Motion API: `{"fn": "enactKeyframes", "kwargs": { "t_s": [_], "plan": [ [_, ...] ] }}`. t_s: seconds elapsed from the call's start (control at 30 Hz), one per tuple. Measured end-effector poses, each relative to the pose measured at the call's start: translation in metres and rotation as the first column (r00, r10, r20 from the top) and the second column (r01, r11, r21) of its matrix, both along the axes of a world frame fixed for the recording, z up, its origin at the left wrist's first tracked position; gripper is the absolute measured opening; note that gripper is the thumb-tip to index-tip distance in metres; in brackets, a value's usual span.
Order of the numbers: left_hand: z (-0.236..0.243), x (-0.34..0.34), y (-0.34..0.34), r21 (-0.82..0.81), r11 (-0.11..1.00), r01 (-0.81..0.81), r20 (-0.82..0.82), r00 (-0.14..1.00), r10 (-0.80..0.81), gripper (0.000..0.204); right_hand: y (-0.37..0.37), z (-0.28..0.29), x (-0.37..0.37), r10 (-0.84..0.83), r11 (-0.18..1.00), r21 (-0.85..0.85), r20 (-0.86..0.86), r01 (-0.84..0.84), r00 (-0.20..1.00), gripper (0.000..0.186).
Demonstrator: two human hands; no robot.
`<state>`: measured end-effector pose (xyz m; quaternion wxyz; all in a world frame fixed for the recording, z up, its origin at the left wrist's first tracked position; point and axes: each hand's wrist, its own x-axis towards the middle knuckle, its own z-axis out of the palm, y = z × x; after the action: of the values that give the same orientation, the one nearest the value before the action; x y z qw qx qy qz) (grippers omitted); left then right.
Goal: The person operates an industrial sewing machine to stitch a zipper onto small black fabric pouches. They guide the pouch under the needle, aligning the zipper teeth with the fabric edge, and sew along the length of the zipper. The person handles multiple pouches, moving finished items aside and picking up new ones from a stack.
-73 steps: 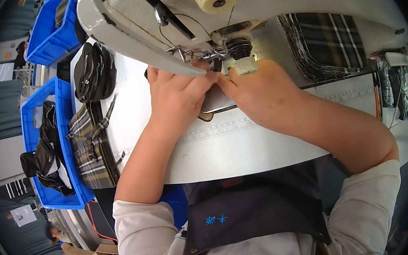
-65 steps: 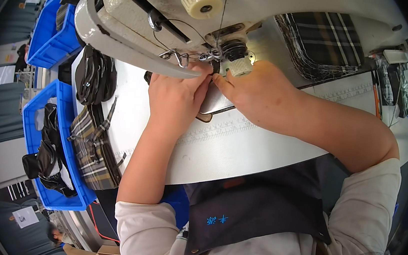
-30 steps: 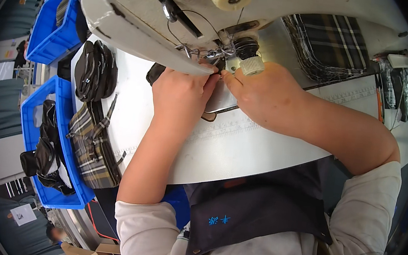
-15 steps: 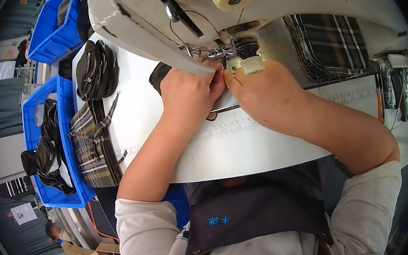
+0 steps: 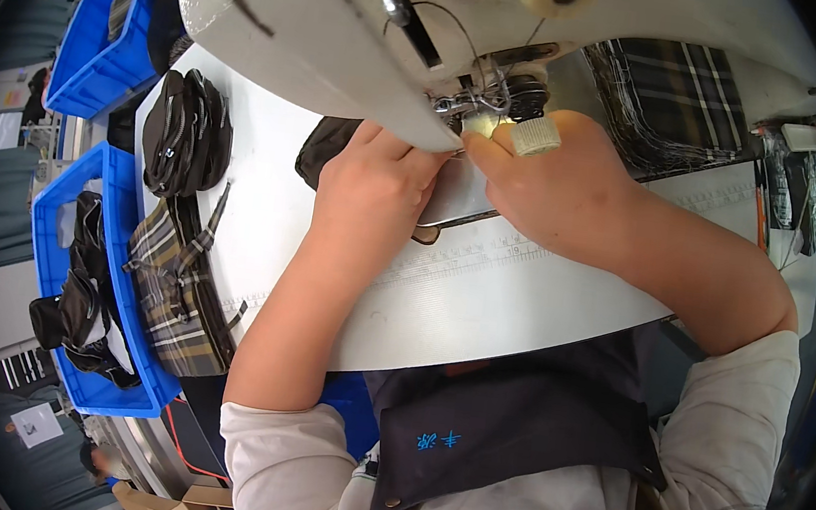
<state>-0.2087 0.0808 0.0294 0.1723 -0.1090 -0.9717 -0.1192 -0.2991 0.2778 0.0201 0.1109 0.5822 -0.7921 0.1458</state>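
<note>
The white sewing machine (image 5: 320, 54) overhangs both my hands. My left hand (image 5: 376, 181) is closed beside the needle area, its fingertips partly behind the machine's head. A dark fabric piece (image 5: 321, 149) sticks out past that hand's left side; whether the fingers grip it is hidden. At the right of the presser foot (image 5: 453, 106), my right hand (image 5: 562, 187) is closed with thumb and forefinger together, close to the left fingertips. What it pinches is too small to tell. A small brown-edged tab (image 5: 425, 234) shows below the hands.
Dark pouches (image 5: 187, 134) are stacked on the table's left, near a plaid fabric item (image 5: 173, 289). Blue bins (image 5: 115, 222) stand beyond that edge. Plaid panels (image 5: 673, 94) lie behind my right hand. A printed ruler strip (image 5: 468, 262) crosses the white tabletop (image 5: 482, 314).
The view has shifted slightly, so the machine's head appears lower and further right. Both hands stay closed by the needle, the fingertips slightly further apart.
</note>
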Motion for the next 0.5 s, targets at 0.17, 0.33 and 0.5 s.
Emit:
{"fn": "enactKeyframes", "kwargs": {
  "t_s": [0.17, 0.33, 0.5],
  "plan": [
    [0.001, 0.0, -0.002, -0.093, 0.991, 0.094, -0.06, 0.993, -0.1, 0.028, -0.001, -0.001, -0.001, -0.01, 0.999, 0.039, -0.044, 0.012, 0.999, 0.003],
    [0.0, 0.004, -0.006, -0.121, 0.985, 0.126, -0.039, 0.991, -0.132, 0.032, 0.0, -0.004, -0.002, -0.018, 0.998, 0.056, -0.082, 0.023, 0.996, 0.002],
    [0.0, 0.007, 0.001, -0.021, 0.999, 0.041, 0.007, 0.999, -0.041, 0.032, 0.002, -0.003, -0.001, -0.01, 0.998, 0.057, -0.122, 0.017, 0.993, 0.003]
  ]
}}
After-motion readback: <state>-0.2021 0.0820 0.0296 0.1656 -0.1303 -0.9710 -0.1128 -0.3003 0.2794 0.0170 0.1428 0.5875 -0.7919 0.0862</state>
